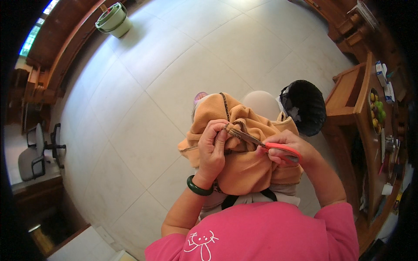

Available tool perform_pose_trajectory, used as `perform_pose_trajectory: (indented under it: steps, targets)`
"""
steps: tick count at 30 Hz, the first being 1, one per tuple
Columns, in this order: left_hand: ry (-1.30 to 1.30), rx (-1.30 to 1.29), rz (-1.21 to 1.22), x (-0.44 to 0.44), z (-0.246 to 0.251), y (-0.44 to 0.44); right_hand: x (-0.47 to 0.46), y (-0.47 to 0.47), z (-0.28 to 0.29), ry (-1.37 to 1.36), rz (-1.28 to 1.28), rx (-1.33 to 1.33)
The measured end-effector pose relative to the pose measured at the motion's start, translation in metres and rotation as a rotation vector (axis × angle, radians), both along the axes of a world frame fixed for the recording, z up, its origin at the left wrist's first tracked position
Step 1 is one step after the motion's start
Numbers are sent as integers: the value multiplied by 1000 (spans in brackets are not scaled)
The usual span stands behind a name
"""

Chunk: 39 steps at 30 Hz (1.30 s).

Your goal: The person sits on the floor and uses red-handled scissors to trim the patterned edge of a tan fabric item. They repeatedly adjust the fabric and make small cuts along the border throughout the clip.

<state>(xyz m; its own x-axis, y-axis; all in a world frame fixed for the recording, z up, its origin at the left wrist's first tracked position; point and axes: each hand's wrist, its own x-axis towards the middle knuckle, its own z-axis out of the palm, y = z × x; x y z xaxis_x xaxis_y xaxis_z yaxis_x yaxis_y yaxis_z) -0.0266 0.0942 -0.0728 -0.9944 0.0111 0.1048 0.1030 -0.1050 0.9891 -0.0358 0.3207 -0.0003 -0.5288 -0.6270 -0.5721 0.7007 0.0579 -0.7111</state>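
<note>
An orange cloth garment [248, 176] with dark overlocked seams lies bunched across my lap. My left hand [213, 146] pinches a gathered bit of its seam between thumb and fingers. From the right, my right hand [284, 148] grips the red handles of a pair of scissors [282, 148]. The metal blades point left and lie against the pinched seam, with their tips close to my left fingertips. Cloth partly hides the blade ends, so how far they are apart is unclear. A dark green bangle [199, 186] circles my left wrist.
A bin lined with a black bag [303, 107] stands beside my knee at right. Beyond it is a wooden table [356, 109] with a bowl of fruit [377, 112]. A pale green bucket [114, 21] sits far left on the tiled floor [156, 107], and a grey office chair [36, 155] stands at left.
</note>
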Motion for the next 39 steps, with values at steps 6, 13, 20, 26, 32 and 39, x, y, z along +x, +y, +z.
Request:
perform_pose_trajectory:
  steps: [6, 13, 20, 26, 32, 39]
  targets:
    - [16, 37, -71, 2, 2, 1, 6, -11, -21, 89, -87, -201]
    - [24, 71, -52, 1, 1, 2, 14, -1, -10, 42, -79, -150]
    - [49, 39, -55, 1, 1, 2, 11, 1, -5, 57, -52, -67]
    - [28, 43, -49, 2, 2, 2, 10, 5, -3, 46, -33, -50]
    - [58, -4, -30, 2, -1, 3, 5, 5, 6, 29, 11, 3]
    - [42, -7, -14, 2, -1, 1, -1, 1, 10, -13, 30, 33]
